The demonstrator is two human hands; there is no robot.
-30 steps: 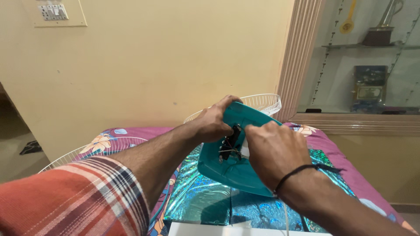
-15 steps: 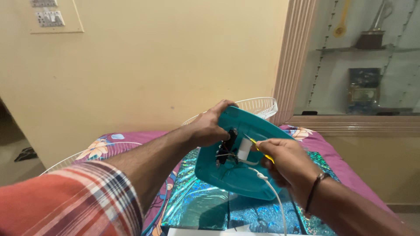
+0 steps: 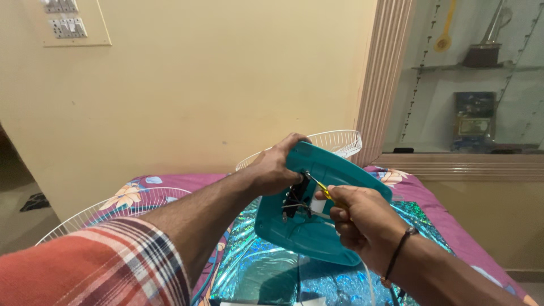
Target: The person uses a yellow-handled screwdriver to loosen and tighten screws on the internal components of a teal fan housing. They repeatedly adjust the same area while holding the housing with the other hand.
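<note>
A teal plastic fan base (image 3: 317, 232) is held tilted above the bed, its hollow underside with dark parts and wires facing me. My left hand (image 3: 276, 168) grips its upper left edge. My right hand (image 3: 360, 218) holds a small yellow-handled screwdriver (image 3: 322, 188), whose tip points into the wiring cavity near the top of the base. A white cord (image 3: 369, 280) hangs from the base below my right hand.
White wire fan guards lie on the bed: one behind the base (image 3: 340, 140), one at the left (image 3: 107, 211). Shiny teal holographic sheet (image 3: 266, 272) covers the pink floral bedspread (image 3: 396, 178). A switch panel (image 3: 65, 22) is on the wall; a glass shelf cabinet (image 3: 481, 85) stands right.
The base has tipped up a little, showing more of its underside. My right hand has pulled back from the cavity and now holds the screwdriver tip at the wiring.
</note>
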